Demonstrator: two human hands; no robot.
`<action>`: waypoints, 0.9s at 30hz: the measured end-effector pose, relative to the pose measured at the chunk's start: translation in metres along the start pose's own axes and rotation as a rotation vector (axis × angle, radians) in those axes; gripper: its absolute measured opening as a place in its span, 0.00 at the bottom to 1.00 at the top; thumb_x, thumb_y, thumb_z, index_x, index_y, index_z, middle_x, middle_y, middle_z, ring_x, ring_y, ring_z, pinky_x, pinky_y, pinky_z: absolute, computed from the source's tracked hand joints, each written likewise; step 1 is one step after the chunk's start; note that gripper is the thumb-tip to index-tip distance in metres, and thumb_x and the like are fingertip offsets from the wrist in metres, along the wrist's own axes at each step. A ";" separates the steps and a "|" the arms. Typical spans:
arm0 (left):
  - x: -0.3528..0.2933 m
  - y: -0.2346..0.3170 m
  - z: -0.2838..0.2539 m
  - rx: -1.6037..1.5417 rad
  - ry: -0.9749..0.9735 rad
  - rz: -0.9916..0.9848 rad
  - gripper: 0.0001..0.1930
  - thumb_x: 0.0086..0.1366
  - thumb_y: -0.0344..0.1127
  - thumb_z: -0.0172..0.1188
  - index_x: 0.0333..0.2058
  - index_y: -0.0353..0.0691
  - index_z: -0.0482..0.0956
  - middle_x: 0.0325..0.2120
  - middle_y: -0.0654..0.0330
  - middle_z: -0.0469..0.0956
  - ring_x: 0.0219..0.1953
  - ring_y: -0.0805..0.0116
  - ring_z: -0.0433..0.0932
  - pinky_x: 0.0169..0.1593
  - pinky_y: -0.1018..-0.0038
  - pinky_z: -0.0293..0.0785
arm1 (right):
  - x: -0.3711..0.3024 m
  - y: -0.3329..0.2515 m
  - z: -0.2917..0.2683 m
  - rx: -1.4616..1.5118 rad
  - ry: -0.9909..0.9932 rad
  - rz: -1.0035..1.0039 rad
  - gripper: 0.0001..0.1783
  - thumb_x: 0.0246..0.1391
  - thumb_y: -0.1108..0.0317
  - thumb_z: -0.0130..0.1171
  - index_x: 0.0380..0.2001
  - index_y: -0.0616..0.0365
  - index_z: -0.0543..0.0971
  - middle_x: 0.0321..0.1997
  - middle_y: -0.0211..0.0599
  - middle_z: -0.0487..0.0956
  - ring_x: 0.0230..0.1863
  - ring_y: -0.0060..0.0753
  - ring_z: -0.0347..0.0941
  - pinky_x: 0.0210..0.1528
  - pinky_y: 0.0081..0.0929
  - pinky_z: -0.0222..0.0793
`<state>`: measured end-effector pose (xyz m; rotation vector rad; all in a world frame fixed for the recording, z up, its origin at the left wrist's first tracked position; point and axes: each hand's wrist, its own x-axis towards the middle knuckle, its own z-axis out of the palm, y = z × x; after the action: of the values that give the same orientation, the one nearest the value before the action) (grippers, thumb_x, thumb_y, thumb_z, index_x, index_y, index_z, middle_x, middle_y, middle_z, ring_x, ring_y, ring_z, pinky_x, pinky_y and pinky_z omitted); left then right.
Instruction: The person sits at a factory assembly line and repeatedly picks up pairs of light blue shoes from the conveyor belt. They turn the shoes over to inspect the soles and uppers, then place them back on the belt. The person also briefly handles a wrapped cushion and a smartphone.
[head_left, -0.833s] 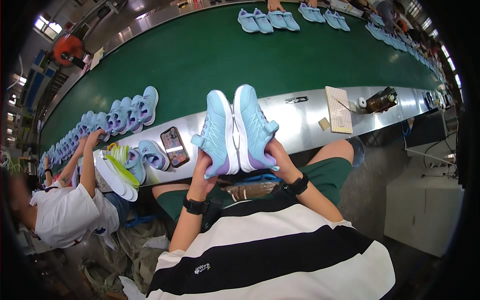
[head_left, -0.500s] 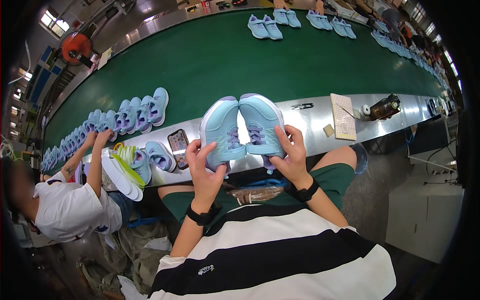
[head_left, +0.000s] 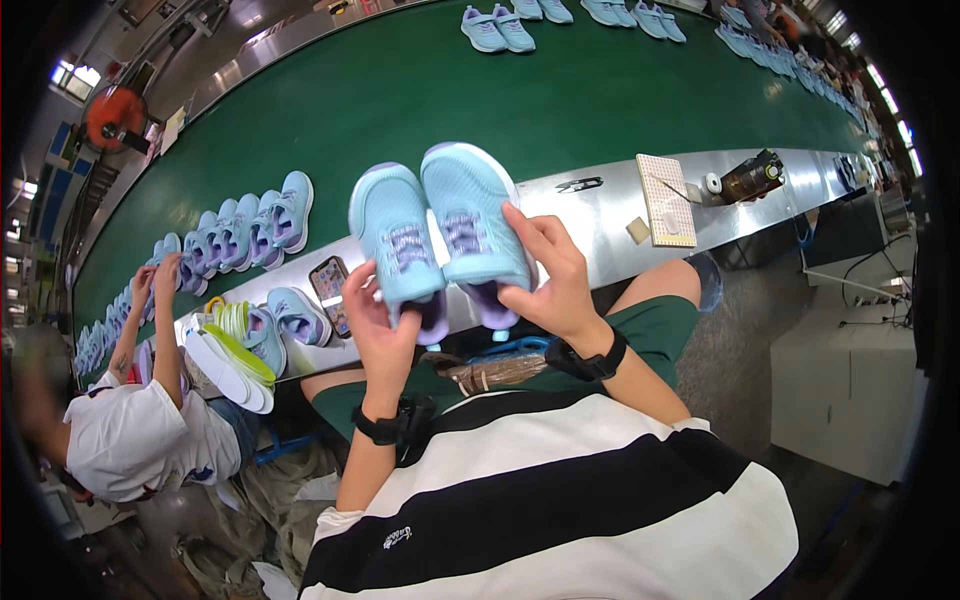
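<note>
Held the left shoe [head_left: 392,225] in the left hand [head_left: 385,345] and the right shoe [head_left: 475,205] in the right hand [head_left: 562,285], up over the near side of the steel bench [head_left: 595,225], with heels to the lap [head_left: 645,340] and toes to the green belt [head_left: 430,95]. Had the fingers of each hand clamped on a shoe near the heel, with a thumb by the opening and the other fingers along the outer side. Turned both shoes just now, from sides up to tops up, then swung them a bit to the left, more side by side, with the right toe a little ahead. Made laces [head_left: 463,232] and straps [head_left: 485,268] easy to look at that way, but hid most of the soles. Saw the most room straight ahead, on the wide green stretch before the far shoes [head_left: 500,30]. Had less room to the left, with the phone [head_left: 330,293] near the left hand, then a loose shoe [head_left: 300,316], then the row of shoes [head_left: 237,238] and the other person's hands [head_left: 167,270]. Found bare steel just right of the right shoe, up to the snips [head_left: 580,184] and the pad [head_left: 663,195], with the bottle [head_left: 752,177] well off past it. Had the bench's near edge below the heels, but could not tell how high over it
</note>
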<state>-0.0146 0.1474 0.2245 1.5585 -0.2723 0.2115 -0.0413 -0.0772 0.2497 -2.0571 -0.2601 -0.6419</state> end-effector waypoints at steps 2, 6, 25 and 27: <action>-0.003 0.000 -0.008 0.404 0.077 0.330 0.35 0.41 0.18 0.59 0.53 0.42 0.70 0.53 0.49 0.63 0.55 0.54 0.67 0.60 0.65 0.62 | -0.002 0.000 -0.007 -0.169 0.035 -0.129 0.44 0.22 0.71 0.67 0.55 0.50 0.78 0.39 0.39 0.70 0.35 0.37 0.67 0.35 0.28 0.66; -0.011 0.006 -0.014 0.517 0.053 0.321 0.33 0.40 0.18 0.59 0.51 0.44 0.73 0.52 0.49 0.63 0.54 0.52 0.67 0.59 0.63 0.63 | -0.006 0.001 -0.012 -0.217 0.041 -0.157 0.47 0.20 0.73 0.68 0.56 0.41 0.78 0.40 0.40 0.70 0.38 0.41 0.67 0.39 0.32 0.69; 0.021 0.010 0.009 -0.503 -0.037 -0.720 0.34 0.63 0.36 0.62 0.62 0.45 0.52 0.47 0.57 0.75 0.50 0.70 0.73 0.47 0.74 0.68 | 0.009 0.027 0.016 0.595 -0.154 0.794 0.41 0.55 0.52 0.63 0.66 0.62 0.63 0.32 0.31 0.72 0.32 0.19 0.68 0.32 0.16 0.63; 0.012 -0.007 0.001 -0.496 -0.113 -0.648 0.34 0.63 0.38 0.63 0.63 0.45 0.53 0.47 0.57 0.76 0.50 0.70 0.74 0.48 0.74 0.68 | -0.005 0.041 0.017 0.550 -0.181 0.679 0.41 0.56 0.51 0.62 0.66 0.61 0.62 0.32 0.32 0.72 0.32 0.19 0.68 0.33 0.17 0.64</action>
<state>-0.0007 0.1459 0.2217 1.0941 0.1000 -0.4252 -0.0227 -0.0851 0.2101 -1.5246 0.1533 0.0421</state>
